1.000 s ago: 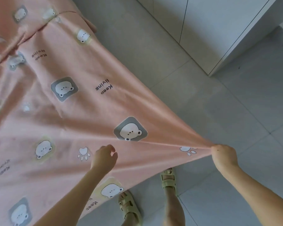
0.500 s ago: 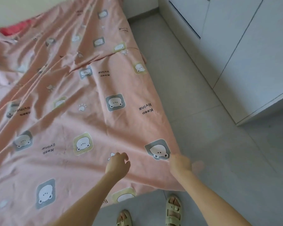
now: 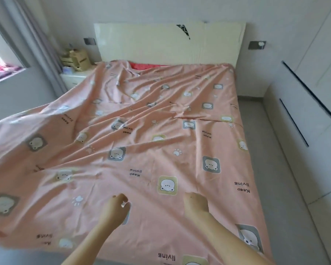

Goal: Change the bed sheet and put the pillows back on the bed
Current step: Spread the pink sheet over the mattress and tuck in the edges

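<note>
Pink sheet (image 3: pixel 141 121) over the bed (image 3: pixel 170 43), in the grip of left hand (image 3: pixel 114 209) and right hand (image 3: pixel 196 205)

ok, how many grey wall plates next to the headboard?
2. One wall plate sits on the wall just left of the headboard, above the nightstand; the other sits just right of the headboard. More may be hidden behind the curtain.

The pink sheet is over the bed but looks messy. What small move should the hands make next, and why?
Probably lower the sheet and pull its near edge taut. The left hand and right hand grip it there, its left part billows in the air, diagonal wrinkles cross the middle, and something red shows by the headboard.
</note>
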`<state>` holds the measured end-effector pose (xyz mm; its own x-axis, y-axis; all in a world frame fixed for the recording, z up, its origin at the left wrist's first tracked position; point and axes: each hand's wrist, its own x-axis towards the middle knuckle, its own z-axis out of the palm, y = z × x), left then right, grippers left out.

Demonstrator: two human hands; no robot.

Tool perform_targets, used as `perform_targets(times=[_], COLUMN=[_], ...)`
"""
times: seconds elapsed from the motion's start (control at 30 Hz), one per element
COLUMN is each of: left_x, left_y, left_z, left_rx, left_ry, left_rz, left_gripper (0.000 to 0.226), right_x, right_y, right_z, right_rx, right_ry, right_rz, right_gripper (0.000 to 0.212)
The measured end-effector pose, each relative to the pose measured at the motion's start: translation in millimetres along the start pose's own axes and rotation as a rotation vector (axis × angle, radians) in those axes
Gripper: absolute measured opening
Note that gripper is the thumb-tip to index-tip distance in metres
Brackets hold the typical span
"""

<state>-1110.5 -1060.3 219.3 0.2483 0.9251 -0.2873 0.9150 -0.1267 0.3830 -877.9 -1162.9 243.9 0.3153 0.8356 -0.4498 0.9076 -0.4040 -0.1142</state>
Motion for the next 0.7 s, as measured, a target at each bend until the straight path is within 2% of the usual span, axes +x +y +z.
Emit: perform_targets(times=[0.07,0.17,0.2,0.33,0.43,0.53,0.7], left_x=[-4.4,-16.4,-20.4,-38.9,-51.6,-56.9,-40.0], left_y=[-60.5,-151.6,-182.1,-295.0,-366.5,-423.3,-497.4], left_z=[-33.8,-89.1,-107.3,-169.9,-201.6,-224.5,-251.5], left_rx=[-0.016,-0.022,-0.017,-0.075,-0.183,-0.243,-0.412], left_ry=[0.05,0.124,0.148,0.251,0.308,0.374,0.487], left_rz=[-0.043,-0.105,-0.125,-0.267,-0.399,-0.496,-0.596], left_gripper=[0.012,0.022,0.022,0.019,0.015,0.015,0.009], right_x=[4.2,7.9,10.0,16.0,17.3,27.3,63.5], right_y=[-63.2,-167.8,-203.6,-335.7,-418.7,-488.8,-596.8], right_z=[-6.5,-13.9,-14.9,-13.1,-8.6,-4.9,7.8], right_rx=[-0.02,-0.068,-0.075,-0.084,-0.1,-0.082,0.004], right_ry=[0.023,0.026,0.026,0.067,0.081,0.077,0.1], right_rz=[-0.041,-0.147,-0.173,-0.292,-0.374,-0.472,-0.56], right_gripper=[0.036,0.015,0.014,0.015,0.032,0.017,0.03])
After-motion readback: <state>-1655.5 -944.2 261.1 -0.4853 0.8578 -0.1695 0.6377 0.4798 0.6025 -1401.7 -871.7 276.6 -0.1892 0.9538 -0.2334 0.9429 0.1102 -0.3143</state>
